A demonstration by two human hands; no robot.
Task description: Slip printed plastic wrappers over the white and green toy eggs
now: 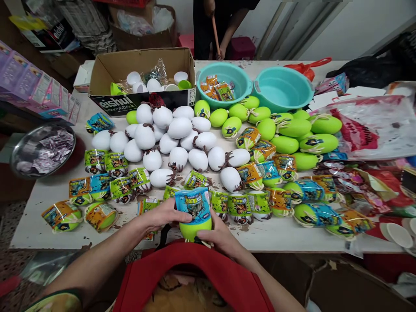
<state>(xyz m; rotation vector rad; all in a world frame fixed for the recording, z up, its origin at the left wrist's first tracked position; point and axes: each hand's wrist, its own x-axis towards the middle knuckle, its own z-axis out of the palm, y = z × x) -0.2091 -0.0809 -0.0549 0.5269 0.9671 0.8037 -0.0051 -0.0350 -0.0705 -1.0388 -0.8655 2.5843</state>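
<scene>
Both my hands hold one green toy egg (194,212) with a blue printed wrapper, just above the table's near edge. My left hand (162,216) grips its left side with fingers curled round it. My right hand (218,236) cups it from below on the right. On the white table (42,225) behind it lie several white eggs (178,128) with brown claw feet, several plain green eggs (294,128), and several wrapped eggs (238,204) in green, blue and orange sleeves.
A cardboard box (143,65) of egg halves stands at the back left, two teal basins (282,89) at the back right. A metal bowl (42,149) of foil packets sits left. Plastic bags (370,125) crowd the right. A person (221,26) stands beyond the table. A red bag (195,277) lies in my lap.
</scene>
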